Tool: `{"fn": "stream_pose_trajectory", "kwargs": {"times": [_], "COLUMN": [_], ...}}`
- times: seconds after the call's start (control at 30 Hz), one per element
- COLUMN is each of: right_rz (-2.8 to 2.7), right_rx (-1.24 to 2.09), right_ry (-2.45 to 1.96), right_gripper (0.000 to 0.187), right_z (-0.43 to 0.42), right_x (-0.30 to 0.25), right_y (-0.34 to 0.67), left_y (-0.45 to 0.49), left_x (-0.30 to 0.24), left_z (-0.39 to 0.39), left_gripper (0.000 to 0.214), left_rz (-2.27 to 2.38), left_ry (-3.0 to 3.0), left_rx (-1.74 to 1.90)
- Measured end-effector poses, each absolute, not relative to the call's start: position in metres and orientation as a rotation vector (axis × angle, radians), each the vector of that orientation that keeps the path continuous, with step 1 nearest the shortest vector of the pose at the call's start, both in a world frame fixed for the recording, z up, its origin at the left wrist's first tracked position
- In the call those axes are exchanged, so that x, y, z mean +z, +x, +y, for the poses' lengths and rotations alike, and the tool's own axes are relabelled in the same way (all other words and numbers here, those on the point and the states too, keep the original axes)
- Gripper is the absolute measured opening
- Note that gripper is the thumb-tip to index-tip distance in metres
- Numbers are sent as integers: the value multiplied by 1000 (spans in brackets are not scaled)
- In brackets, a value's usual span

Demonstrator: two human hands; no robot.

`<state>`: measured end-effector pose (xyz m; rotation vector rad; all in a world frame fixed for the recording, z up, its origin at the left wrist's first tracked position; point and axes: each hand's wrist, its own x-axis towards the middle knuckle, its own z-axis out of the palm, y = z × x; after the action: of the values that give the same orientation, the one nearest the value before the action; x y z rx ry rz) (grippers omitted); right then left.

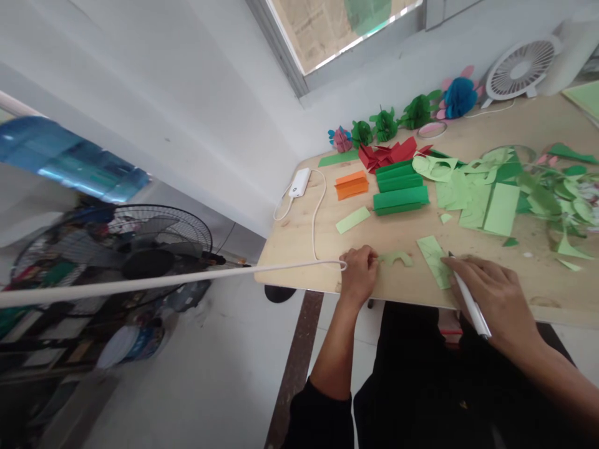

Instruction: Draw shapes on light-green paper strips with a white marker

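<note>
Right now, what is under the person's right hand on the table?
The right hand, holding a white pen, covers one end of a light green paper piece on the wooden table; that covered end cannot be seen.

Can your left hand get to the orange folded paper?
Probably yes. The left hand is at the near edge of the wooden table, and the orange folded paper lies nearly straight ahead. Only a flat pale green paper strip lies between them, and it looks easy to pass over.
</note>
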<state>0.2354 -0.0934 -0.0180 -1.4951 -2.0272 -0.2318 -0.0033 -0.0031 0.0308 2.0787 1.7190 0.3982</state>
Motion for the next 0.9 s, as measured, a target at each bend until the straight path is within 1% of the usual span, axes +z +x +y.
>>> {"fn": "stream_pose_trajectory", "kwargs": {"times": [0.17, 0.23, 0.33, 0.4, 0.5, 0.6, 0.77, 0.9], "right_rz": [-1960, -1940, -1933, -1942, -1958, -1935, -1883, -1845], "right_rx": [-200, -206, -235, -270, -306, -289, -260, -279], "right_ry": [-1531, -1531, -1514, -1499, -1479, -1472, -1523, -1551], "right_gripper": [34, 31, 28, 29, 31, 30, 28, 29], "right_z": [-97, -98, -98, -98, -98, -97, -92, -87], "right_x": [-23, -23, -23, -24, -23, -22, -25, -32], "right_y": [241, 242, 242, 241, 241, 242, 241, 238], "left_y": [1, 4, 12, 21, 37, 51, 59, 59], "left_x": [20, 14, 7, 3, -2, -7, -15, -19], "left_z": [-13, -19, -31, -38, -47, -52, -53, -52], "left_gripper": [25, 28, 27, 24, 21, 22, 23, 22], "left_rz": [1762, 1773, 1719, 1601, 1390, 1280, 1254, 1233], "left_ry": [2073, 2097, 2189, 2295, 2448, 2536, 2652, 2683], "left_rx": [521, 650, 891, 961, 904, 856, 831, 882]}}
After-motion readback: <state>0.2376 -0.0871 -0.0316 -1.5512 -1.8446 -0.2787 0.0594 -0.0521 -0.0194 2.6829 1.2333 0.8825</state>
